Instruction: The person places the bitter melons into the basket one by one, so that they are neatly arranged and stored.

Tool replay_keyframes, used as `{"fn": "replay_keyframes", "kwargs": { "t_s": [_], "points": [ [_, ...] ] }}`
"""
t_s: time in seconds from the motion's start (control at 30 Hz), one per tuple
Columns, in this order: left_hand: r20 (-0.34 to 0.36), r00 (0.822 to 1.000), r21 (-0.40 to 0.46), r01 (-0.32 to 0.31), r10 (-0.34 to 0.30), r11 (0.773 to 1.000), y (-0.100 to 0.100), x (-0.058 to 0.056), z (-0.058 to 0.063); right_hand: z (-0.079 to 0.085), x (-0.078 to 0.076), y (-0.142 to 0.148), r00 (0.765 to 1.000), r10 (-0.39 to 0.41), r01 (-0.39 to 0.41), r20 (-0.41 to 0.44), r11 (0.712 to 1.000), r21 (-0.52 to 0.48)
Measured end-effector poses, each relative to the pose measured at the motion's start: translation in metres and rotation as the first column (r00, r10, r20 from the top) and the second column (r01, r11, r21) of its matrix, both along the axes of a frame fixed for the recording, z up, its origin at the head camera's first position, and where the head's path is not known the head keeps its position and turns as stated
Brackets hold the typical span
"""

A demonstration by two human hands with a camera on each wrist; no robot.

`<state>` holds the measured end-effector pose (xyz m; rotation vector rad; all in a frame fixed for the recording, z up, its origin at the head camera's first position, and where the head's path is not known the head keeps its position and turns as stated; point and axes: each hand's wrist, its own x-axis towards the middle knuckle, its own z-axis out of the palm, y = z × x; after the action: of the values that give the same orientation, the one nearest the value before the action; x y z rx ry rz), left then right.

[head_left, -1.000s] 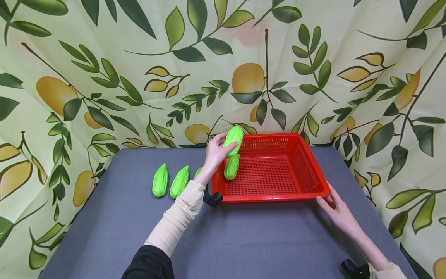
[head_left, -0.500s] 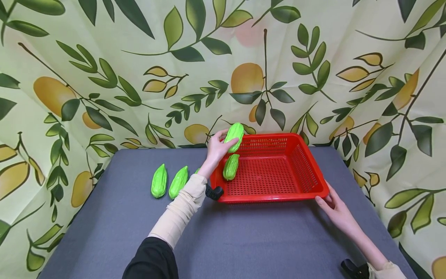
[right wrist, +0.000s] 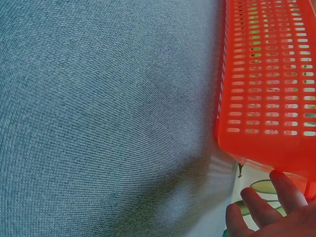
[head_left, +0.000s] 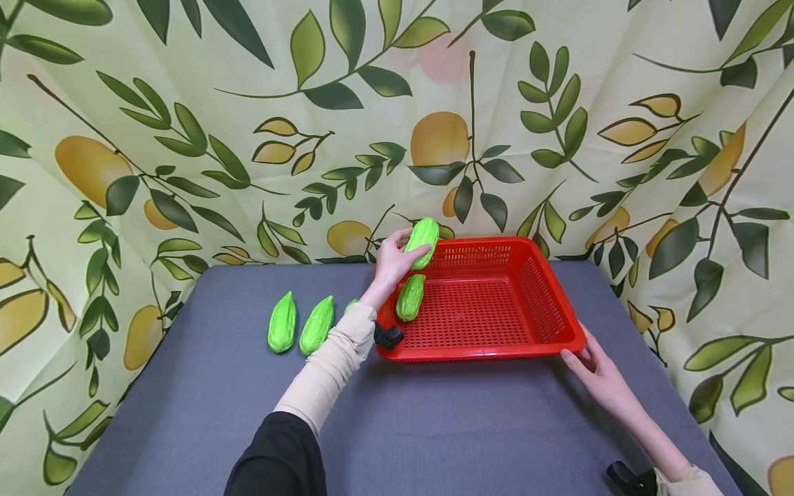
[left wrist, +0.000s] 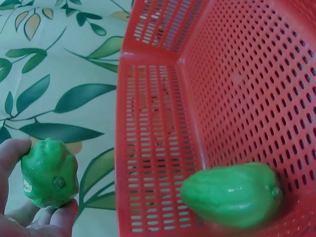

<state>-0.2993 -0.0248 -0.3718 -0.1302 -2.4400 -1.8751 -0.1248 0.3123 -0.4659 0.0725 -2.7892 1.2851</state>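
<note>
My left hand (head_left: 392, 262) pinches a green, ribbed bitter melon (head_left: 423, 242) between thumb and fingers. It is raised at the back left corner of a red plastic basket (head_left: 480, 353). The left wrist view shows this bitter melon (left wrist: 49, 175) end-on, outside the basket wall (left wrist: 153, 148). Another bitter melon (head_left: 411, 297) lies inside the basket against its left wall. At the basket's front right corner, my right hand (head_left: 598, 372) holds the edge lightly, thumb in front and fingers along the side. Some of its fingers (right wrist: 259, 207) spread below the corner in the right wrist view.
Left of the basket, two bitter melons, one (head_left: 282, 322) and another (head_left: 317, 325), lie on the grey-blue tablecloth (head_left: 186, 413). One more (head_left: 351, 303) is mostly hidden behind my left forearm. A leaf-and-fruit patterned curtain (head_left: 372, 138) stands behind the table.
My left hand has risen slightly and shifted a little right with the bitter melon. It now stands apart from the one in the basket. The right hand and basket stay in place.
</note>
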Motion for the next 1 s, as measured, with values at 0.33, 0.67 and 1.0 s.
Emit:
{"fn": "replay_keyframes", "kwargs": {
  "t_s": [0.33, 0.67, 1.0],
  "points": [
    [-0.019, 0.998, -0.005, 0.052, -0.052, 0.999, 0.016, -0.003, -0.003, 0.0, 0.0, 0.0, 1.0, 0.005, -0.005, -0.008, 1.0, -0.02],
    [-0.015, 0.997, -0.055, 0.079, -0.08, 0.995, 0.024, -0.009, -0.007, 0.0, 0.001, -0.001, 1.0, 0.004, -0.004, -0.016, 1.0, -0.013],
    [0.002, 0.99, -0.093, 0.137, -0.138, 0.986, 0.029, -0.012, -0.022, -0.001, 0.001, -0.001, 1.0, 0.015, -0.015, -0.027, 0.999, -0.028]
  ]
}}
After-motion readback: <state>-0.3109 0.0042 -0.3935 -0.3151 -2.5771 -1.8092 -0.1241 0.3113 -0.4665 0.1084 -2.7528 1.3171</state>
